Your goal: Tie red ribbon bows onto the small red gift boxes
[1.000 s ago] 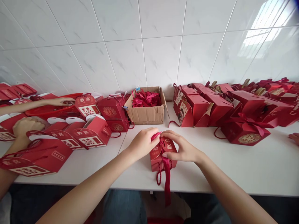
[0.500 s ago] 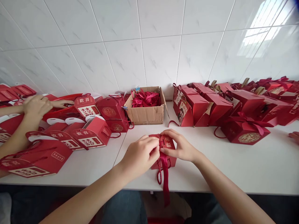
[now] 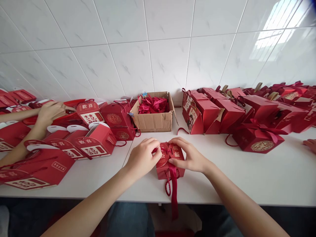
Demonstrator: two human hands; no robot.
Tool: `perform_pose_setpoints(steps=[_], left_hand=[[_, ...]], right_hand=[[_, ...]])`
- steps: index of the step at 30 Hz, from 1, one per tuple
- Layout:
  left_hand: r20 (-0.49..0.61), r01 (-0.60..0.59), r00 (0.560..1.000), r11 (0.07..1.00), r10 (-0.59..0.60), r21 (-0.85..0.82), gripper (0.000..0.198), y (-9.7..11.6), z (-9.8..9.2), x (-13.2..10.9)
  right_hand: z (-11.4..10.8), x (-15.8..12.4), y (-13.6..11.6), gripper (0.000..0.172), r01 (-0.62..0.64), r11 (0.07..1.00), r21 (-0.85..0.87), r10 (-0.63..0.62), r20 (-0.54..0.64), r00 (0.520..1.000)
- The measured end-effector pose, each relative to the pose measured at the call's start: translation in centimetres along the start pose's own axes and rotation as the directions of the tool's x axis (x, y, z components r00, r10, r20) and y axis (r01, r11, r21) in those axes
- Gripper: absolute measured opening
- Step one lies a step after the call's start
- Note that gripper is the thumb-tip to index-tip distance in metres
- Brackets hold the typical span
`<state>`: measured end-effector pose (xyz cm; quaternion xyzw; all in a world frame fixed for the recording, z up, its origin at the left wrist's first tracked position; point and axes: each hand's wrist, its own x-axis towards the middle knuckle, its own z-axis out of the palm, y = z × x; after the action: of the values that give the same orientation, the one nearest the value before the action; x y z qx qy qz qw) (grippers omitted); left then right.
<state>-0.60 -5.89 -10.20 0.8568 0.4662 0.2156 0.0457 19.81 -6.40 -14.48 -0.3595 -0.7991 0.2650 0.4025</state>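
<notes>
A small red gift box (image 3: 170,162) with gold characters stands near the front edge of the white table (image 3: 247,177). My left hand (image 3: 143,158) pinches the end of a dark red ribbon (image 3: 174,187) at the box's top flaps. My right hand (image 3: 190,154) grips the right flap of the box. The ribbon and a red rope handle hang over the table edge.
An open cardboard box (image 3: 154,115) of red ribbons sits behind. Finished red boxes (image 3: 222,112) line the right. Flat and folded red boxes (image 3: 81,144) crowd the left, where another person's hands (image 3: 50,112) work. A fingertip (image 3: 309,144) shows at far right.
My left hand has pulled the ribbon end leftward across the flaps, and the box has shifted slightly left. The person at left moved a hand up onto the far boxes.
</notes>
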Motion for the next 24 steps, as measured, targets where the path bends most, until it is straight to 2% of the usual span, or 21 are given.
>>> perform_pose_setpoints(steps=[6, 12, 16, 24], left_hand=[[-0.007, 0.019, 1.0, 0.999, -0.018, 0.03, 0.014, 0.3, 0.1, 0.3], [-0.005, -0.037, 0.999, 0.999, 0.038, 0.024, 0.015, 1.1, -0.8, -1.4], [0.001, -0.064, 0.998, 0.998, 0.064, 0.027, 0.016, 1.5, -0.8, -2.1], [-0.014, -0.025, 1.0, 1.0, 0.025, 0.011, 0.016, 0.4, 0.0, -1.1]], right_hand=[[-0.1, -0.1, -0.1, 0.045, -0.009, 1.0, 0.006, 0.009, 0.005, 1.0], [0.1, 0.1, -0.2, 0.044, -0.017, 1.0, -0.002, 0.017, -0.015, 1.0], [0.1, 0.1, -0.2, 0.044, -0.015, 1.0, -0.008, 0.015, -0.018, 1.0], [-0.1, 0.0, -0.4, 0.046, 0.001, 1.0, 0.018, -0.001, 0.024, 1.0]])
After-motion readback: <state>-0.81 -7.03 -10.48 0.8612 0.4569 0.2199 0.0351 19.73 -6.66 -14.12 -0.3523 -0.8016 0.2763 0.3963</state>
